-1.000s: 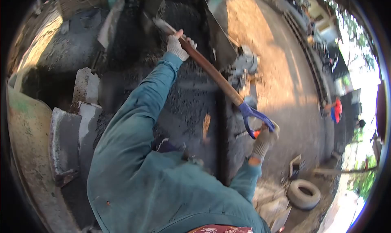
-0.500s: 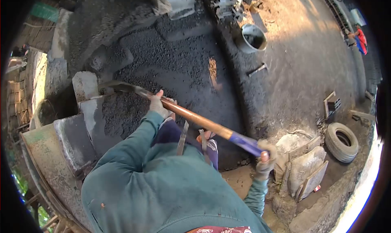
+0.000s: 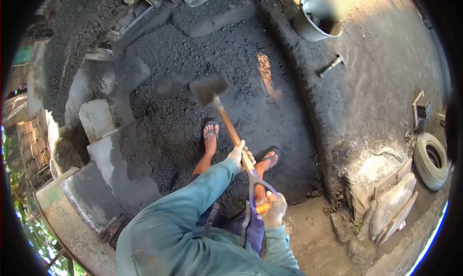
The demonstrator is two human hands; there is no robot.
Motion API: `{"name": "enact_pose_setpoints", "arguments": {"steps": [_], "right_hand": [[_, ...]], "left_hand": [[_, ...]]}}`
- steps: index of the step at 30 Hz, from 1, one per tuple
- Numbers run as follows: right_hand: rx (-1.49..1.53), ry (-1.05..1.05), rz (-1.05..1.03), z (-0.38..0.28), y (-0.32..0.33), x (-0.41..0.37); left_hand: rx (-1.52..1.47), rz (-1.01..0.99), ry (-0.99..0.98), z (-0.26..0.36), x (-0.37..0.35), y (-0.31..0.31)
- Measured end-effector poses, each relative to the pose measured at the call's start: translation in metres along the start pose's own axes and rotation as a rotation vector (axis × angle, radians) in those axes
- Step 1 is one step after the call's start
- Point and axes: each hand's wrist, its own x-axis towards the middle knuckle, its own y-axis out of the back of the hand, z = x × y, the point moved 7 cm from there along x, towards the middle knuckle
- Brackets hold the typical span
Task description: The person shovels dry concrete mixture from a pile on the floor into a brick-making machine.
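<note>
Shovel (image 3: 227, 122), one: blade (image 3: 208, 89) over dark grit (image 3: 193, 49), beyond the sandalled feet (image 3: 211, 134); whether touching, cannot tell. Left hand (image 3: 239, 155): gloved, fingers curled round the shaft. Right hand (image 3: 273, 211): gloved, closed on the orange grip (image 3: 262, 208). Handling, as judged: blade low and flat, left hand steering, right hand driving, toes well clear. Hammer (image 3: 333, 65): beside the bucket (image 3: 311, 29).

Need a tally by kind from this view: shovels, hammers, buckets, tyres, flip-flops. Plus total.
Shovel: 1
Hammer: 1
Bucket: 1
Tyre: 1
Flip-flops: 2, both worn
Total: 6
</note>
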Motion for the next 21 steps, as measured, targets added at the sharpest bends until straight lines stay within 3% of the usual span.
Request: {"name": "enact_pose_setpoints", "arguments": {"steps": [3,7,8,9,10,11,12,14,15,17,19,21], "right_hand": [[0.1,-0.049,-0.144,0.009,-0.11,0.01],[0.228,-0.093,-0.25,0.032,-0.239,0.019],[0.055,0.304,-0.231,0.047,-0.287,0.055],[0.011,0.422,-0.234,0.062,-0.324,0.088],[-0.031,0.539,-0.231,0.077,-0.361,0.119],[0.051,0.391,-0.271,0.084,-0.379,0.151],[0.124,0.24,-0.316,0.088,-0.389,0.177],[0.25,-0.083,-0.397,0.107,-0.378,0.204],[0.217,-0.114,-0.407,0.127,-0.348,0.221],[0.403,-0.136,-0.36,0.175,-0.317,0.245],[0.391,-0.086,-0.339,0.172,-0.289,0.222],[0.292,-0.02,-0.296,0.149,-0.255,0.192]], "left_hand": [[-0.092,-0.095,0.027,0.046,-0.062,-0.007],[0.072,-0.15,-0.03,0.184,-0.068,-0.002],[0.017,0.017,-0.066,0.24,-0.031,0.018],[0.216,-0.053,-0.123,0.298,-0.039,-0.005],[0.205,-0.075,-0.165,0.356,-0.013,-0.008],[0.053,-0.097,-0.049,0.399,0.02,-0.004],[0.053,0.039,-0.096,0.417,0.038,0.002],[0.462,0.237,-0.415,0.409,0.11,0.047],[0.666,0.348,-0.558,0.385,0.127,0.074],[0.76,0.618,-0.603,0.334,0.092,0.074],[0.444,0.351,-0.536,0.308,0.11,0.079],[0.49,0.236,-0.454,0.288,0.086,0.063]]}}
